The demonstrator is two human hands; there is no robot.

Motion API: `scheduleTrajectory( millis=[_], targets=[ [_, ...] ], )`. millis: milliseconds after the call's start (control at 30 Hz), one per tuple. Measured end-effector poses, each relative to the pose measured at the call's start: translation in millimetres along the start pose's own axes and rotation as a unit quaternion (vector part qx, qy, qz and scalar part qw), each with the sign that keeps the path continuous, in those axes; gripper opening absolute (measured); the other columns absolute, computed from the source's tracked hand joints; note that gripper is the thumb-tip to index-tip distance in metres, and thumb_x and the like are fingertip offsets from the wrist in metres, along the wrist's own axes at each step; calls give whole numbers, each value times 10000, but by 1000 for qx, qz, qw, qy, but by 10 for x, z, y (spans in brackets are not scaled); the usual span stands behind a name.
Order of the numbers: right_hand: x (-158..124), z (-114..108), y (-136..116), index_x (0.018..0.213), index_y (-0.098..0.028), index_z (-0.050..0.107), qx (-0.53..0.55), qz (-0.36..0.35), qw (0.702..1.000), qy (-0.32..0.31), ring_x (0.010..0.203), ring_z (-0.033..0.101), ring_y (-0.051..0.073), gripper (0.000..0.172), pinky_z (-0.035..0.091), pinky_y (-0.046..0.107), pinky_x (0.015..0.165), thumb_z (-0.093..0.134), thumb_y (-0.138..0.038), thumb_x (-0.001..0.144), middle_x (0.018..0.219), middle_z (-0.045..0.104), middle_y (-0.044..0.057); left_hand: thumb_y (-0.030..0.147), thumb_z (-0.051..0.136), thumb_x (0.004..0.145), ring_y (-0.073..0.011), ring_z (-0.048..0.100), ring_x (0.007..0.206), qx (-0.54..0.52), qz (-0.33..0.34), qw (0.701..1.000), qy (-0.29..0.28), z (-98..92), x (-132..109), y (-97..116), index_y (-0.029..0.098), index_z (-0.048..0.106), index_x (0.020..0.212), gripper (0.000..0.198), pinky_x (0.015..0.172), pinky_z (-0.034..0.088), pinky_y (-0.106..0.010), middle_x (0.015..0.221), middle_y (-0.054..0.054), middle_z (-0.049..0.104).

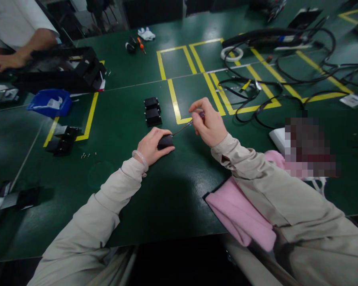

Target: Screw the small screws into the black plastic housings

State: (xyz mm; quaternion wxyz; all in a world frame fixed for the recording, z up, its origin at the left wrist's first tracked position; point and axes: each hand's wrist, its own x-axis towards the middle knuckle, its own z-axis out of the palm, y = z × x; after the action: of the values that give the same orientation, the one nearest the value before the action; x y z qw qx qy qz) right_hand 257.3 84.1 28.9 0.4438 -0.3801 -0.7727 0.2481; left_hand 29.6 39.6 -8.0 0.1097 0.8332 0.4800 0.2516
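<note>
My left hand (pixel 153 145) is closed around a small black box (pixel 166 142) on the green table, thumb along its near side. In my right hand (pixel 208 124) is a screwdriver (pixel 183 128), its handle mostly covered by the fingers. The thin shaft slants down to the left, and its tip meets the right end of the box, near a small shiny spot. Just beyond my left hand, similar black boxes (pixel 152 112) stand together. Several small screws (pixel 88 155) lie on the table to the left.
A blue bin (pixel 50 103) and more black parts (pixel 62 141) are at left. Black cables (pixel 274 85) sprawl at the right, over yellow tape. A pink cloth (pixel 241 210) hangs at the front edge. Another person's hand (pixel 7 61) is at a black case (pixel 65 69).
</note>
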Motion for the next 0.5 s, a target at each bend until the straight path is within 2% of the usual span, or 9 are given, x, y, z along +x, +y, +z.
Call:
scheduleTrajectory(
  millis=[167,367,500],
  targets=[
    [14,-2,-3,855,-227,490,-5,-4,1000,0,640,536,121,216,456,290,669,438,-397,977,686,519,-28,381,705,868,-243,620,1084,-2,1,1000,-1,-5,-1,2,210,576,1201,396,938,512,-382,1139,-68,614],
    [4,1,-18,1016,-223,508,5,-1,1000,-10,624,528,123,135,464,298,684,441,-330,969,705,521,-35,376,704,866,-245,620,1078,1,-2,1000,-2,-6,0,0,212,579,1203,395,939,511,-389,1133,-69,614],
    [10,-14,-22,917,-225,502,-3,-4,1000,-14,652,544,123,201,457,292,686,425,-397,986,717,541,-24,387,702,866,-248,618,1080,-3,-6,1000,-1,-7,-1,3,210,585,1199,395,942,510,-391,1134,-69,616]
  ],
)
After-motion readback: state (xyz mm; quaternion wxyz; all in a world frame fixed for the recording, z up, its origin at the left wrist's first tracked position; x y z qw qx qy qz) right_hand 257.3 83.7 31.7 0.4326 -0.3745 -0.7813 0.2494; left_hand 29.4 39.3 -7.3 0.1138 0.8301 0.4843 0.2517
